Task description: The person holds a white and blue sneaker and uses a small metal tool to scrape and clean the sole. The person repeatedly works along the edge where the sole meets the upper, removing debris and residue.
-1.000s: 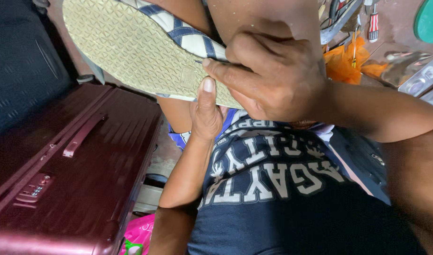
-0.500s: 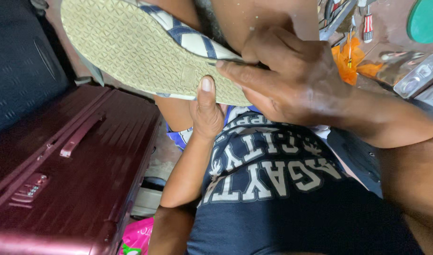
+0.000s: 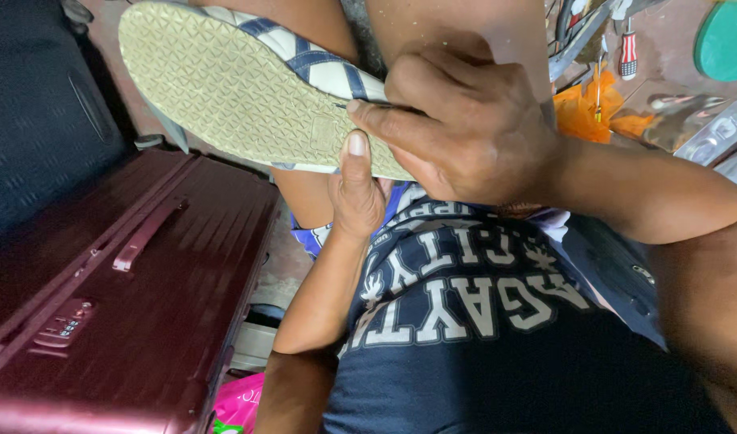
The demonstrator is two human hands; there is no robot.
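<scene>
Item: shoe, pale tread sole up, blue-striped white upper, resting on knee. Right hand clenched over heel end; something thin and dark pinched at sole edge, kind unclear. Left hand below, thumb pressing sole rim, fingers hidden behind shoe. Progress: work at heel seam under way, finish not visible. Maroon suitcase left of fingers; screwdriver beyond right hand.

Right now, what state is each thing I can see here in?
Shoe: sole up, gripped by both hands at one end.
Left hand: thumb pressed on the sole's edge.
Right hand: closed over the shoe's upper.
Maroon suitcase: shut, lying flat.
Screwdriver: lying unused on the floor.
</scene>
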